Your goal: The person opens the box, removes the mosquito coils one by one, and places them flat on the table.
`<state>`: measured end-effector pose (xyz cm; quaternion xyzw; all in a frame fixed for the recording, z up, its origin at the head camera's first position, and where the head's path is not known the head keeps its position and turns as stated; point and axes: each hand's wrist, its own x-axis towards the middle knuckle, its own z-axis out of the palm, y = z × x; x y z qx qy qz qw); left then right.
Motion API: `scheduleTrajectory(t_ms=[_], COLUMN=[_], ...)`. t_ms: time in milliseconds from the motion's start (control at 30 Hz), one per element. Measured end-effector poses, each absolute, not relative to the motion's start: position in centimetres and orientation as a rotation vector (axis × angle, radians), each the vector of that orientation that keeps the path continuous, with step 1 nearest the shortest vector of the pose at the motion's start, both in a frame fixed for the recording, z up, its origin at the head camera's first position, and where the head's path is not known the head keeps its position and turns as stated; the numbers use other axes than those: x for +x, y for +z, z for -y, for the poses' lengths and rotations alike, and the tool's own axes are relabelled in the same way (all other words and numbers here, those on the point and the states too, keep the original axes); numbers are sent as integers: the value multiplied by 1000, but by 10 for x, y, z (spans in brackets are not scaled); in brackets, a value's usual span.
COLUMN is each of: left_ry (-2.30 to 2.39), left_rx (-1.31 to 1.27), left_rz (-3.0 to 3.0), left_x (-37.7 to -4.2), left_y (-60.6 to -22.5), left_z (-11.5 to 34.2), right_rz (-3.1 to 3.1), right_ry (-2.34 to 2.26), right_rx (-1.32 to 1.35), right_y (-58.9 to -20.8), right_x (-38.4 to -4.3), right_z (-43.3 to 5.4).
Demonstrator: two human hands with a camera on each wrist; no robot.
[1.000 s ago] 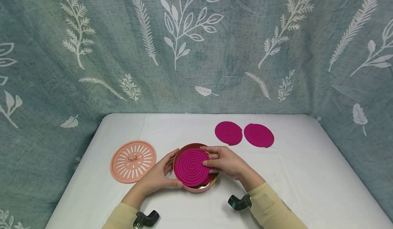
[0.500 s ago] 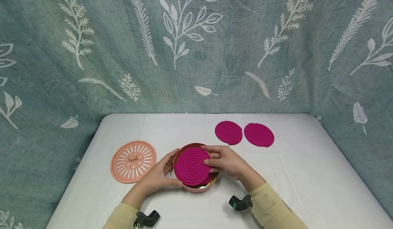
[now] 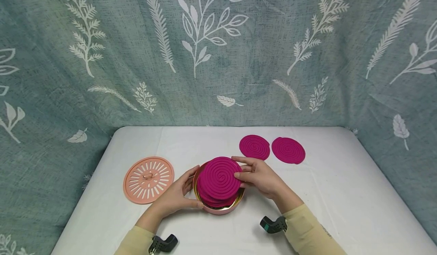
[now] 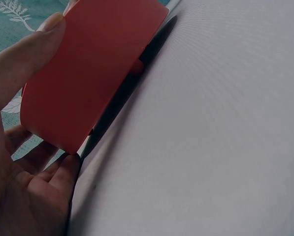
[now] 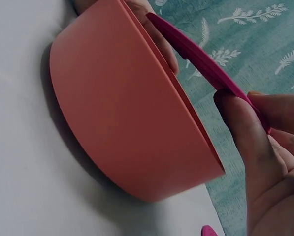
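Observation:
A round salmon-pink mosquito coil holder (image 3: 219, 211) with a gold inside stands at the table's front middle. My left hand (image 3: 179, 195) grips its left side; the left wrist view has the thumb by the rim and fingertips low on the wall of the coil holder (image 4: 82, 73). Between thumb and fingers, my right hand (image 3: 262, 178) pinches a magenta mosquito coil (image 3: 221, 177) by its right edge. In the right wrist view this coil (image 5: 201, 61) is tilted above the holder's rim. Beneath it, more magenta coil (image 3: 218, 203) shows inside the holder, mostly covered.
The slotted pink lid (image 3: 148, 180) with a small centre loop lies on the white table (image 3: 341, 194), left of the holder. Two magenta coils, a nearer-left coil (image 3: 254, 147) and a right coil (image 3: 288, 150), lie flat at the back right. A patterned curtain (image 3: 218, 95) hangs behind.
My right hand has raised the pinched coil and shifted it to the right and back, baring more of the coil beneath. My left hand has stayed in place on the holder.

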<state>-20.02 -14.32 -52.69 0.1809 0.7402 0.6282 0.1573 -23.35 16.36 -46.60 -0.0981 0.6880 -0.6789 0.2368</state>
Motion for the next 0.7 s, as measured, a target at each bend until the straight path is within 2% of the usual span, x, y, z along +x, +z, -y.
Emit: scheduleTrajectory(t_ms=[700], left_ry=[1781], left_rx=[472], left_rz=[-2142], left_x=[-201], left_y=[-530], left_z=[142], right_rz=[-2002], right_ry=[-1993], right_rx=[-149], right_y=[-465], right_x=[-235], right_z=[-204])
